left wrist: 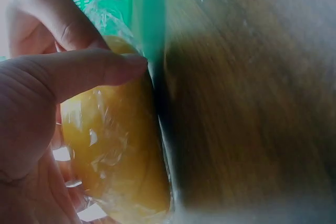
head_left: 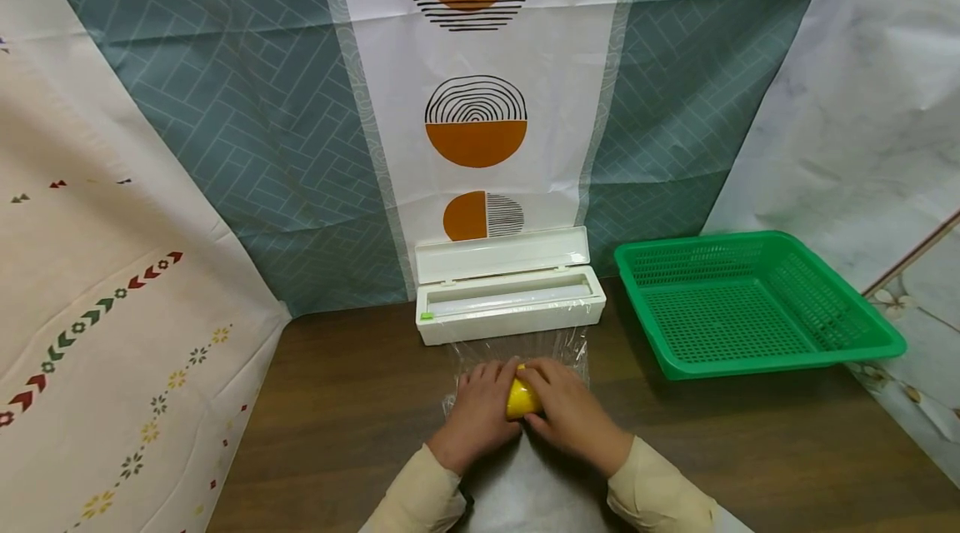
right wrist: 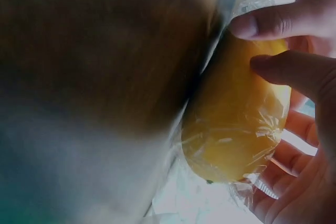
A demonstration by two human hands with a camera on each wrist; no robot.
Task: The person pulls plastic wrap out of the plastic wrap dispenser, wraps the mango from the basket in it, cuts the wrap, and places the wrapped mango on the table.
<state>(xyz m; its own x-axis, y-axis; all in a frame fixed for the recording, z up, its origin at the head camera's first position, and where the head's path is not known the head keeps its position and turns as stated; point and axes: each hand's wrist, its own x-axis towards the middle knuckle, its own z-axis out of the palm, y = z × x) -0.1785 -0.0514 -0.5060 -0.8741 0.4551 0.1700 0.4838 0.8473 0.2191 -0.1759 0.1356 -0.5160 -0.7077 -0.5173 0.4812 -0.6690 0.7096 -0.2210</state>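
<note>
A smooth, oblong yellow fruit point(head_left: 522, 396) lies between both hands, with clear cling film point(left wrist: 107, 124) wrapped over its surface. My left hand point(head_left: 486, 405) holds its left side, the thumb lying across the near face in the left wrist view. On the other side my right hand point(head_left: 572, 411) grips the fruit, fingers curled round the back and thumb on the near face. More crinkled film point(head_left: 555, 347) stretches from under the hands to the white cling film box point(head_left: 510, 330), whose lid stands raised. Inside that box a roll of film point(head_left: 510, 301) shows.
A green plastic basket point(head_left: 780, 366) stands at the right on the brown wooden table point(head_left: 337, 408). Patterned cloth point(head_left: 247, 141) hangs right behind the film box. A pale sheet point(head_left: 525, 491) lies between the forearms at the near edge.
</note>
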